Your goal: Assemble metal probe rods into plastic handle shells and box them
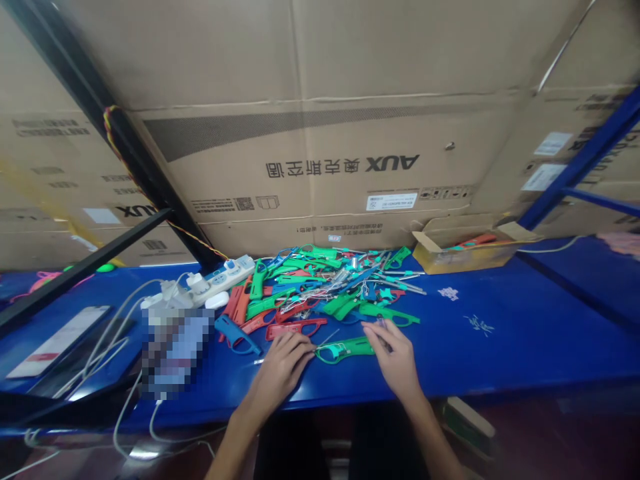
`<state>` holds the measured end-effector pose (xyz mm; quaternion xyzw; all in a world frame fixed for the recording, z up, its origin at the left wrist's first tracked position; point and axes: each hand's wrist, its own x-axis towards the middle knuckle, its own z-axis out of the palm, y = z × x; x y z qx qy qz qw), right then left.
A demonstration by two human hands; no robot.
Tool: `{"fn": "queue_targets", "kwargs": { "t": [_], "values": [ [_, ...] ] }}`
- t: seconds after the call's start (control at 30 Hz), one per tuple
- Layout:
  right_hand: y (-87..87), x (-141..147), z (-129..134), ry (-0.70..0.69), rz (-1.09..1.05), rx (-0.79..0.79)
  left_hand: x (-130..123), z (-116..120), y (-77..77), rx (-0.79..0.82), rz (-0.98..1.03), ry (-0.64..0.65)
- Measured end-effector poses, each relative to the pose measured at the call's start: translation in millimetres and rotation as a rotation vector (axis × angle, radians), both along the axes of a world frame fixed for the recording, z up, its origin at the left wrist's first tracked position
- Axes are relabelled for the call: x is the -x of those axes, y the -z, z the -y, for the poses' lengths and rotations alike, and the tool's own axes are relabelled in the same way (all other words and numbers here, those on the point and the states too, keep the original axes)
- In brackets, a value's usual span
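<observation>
nearest, the dark-clothed legs [290, 443] of the seated person, below the edge of a smooth, glossy blue worktable [510, 353]; the floor beneath is dark reddish. at the front of the table, a green plastic lighter casing [353, 348], pistol-shaped with a looped end and a turquoise insert, lies between the two hands. the left hand [284, 360] has its fingers close together at the looped end; whether they pinch it cannot be told. the right hand [396, 353], at the other end, holds a slim dark piece [384, 343] in a narrow grip, partly hidden by the fingers. to the left, a pixelated smartphone [183, 357] with a white cable. just beyond the casing, a heap of lighter parts [305, 280]: red, green and blue plastic shells, thin metal rods and pale wires. left of the heap, a white power strip [235, 277] with plugs; right of it, an open cardboard box [465, 260] containing red and green pieces. farther back, a black metal post [150, 193] with a twisted red-and-yellow cord. at the rear, a large brown corrugated carton [320, 147], printed upside down "aux 奥克斯空调", bearing a white label [392, 202] too small to read.
</observation>
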<state>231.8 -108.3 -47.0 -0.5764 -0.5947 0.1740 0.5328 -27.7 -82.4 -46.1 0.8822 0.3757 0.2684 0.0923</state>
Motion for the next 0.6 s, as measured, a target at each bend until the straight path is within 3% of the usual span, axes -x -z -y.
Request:
{"fn": "queue_targets", "kwargs": {
  "t": [0.17,0.4,0.6],
  "values": [
    [1.2,-0.2,-0.5,0.012,-0.033,-0.002,2.2,0.8,2.3,-0.001,0.004,-0.017],
    [2.8,-2.1,-2.1,0.019,0.010,0.053,10.7,-4.3,3.8,0.007,0.236,-0.140],
    [2.4,-1.2,-4.4,0.011,0.028,0.067,9.7,-1.1,1.9,0.031,0.238,-0.084]
  ]
}}
